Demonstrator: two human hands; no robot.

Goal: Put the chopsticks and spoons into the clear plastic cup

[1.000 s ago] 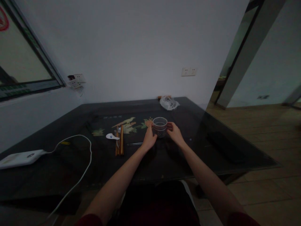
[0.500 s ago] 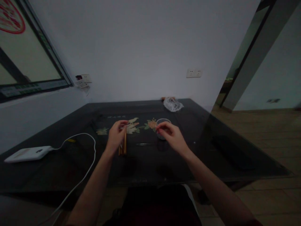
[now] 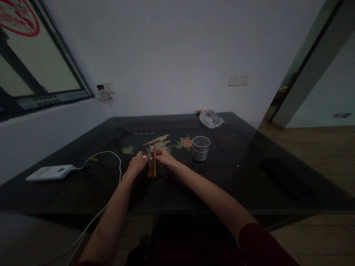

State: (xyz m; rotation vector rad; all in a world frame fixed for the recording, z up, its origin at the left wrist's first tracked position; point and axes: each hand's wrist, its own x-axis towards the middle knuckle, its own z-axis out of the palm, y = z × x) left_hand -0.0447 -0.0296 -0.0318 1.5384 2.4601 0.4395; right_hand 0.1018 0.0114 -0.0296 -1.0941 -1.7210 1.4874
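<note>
Brown chopsticks [image 3: 155, 171] lie in a narrow bundle on the dark table, pointing away from me. Among them is at least one shiny metal spoon [image 3: 151, 148]. At the bundle's left side is my left hand [image 3: 136, 163], its fingers curled together with a small white bit showing at the fingertips; what they pinch is unclear. From the right, my right hand [image 3: 165, 158] reaches in, thumb and fingers closed at the edge of the chopsticks. A grey metal cup [image 3: 201, 150] with small holes low in its wall stands upright to the right, apart from both hands.
On the left lies a white power bank [image 3: 51, 172], its white cable [image 3: 120, 170] looping over the table's front edge. A crumpled clear plastic bag [image 3: 211, 119] sits near the wall. A dark flat object [image 3: 285, 181] lies at the right. Printed flowers decorate the tabletop [image 3: 97, 199].
My right hand has moved left, away from the cup, to the chopsticks and spoon. My left hand has come down lower beside them. The cup now shows fully.
</note>
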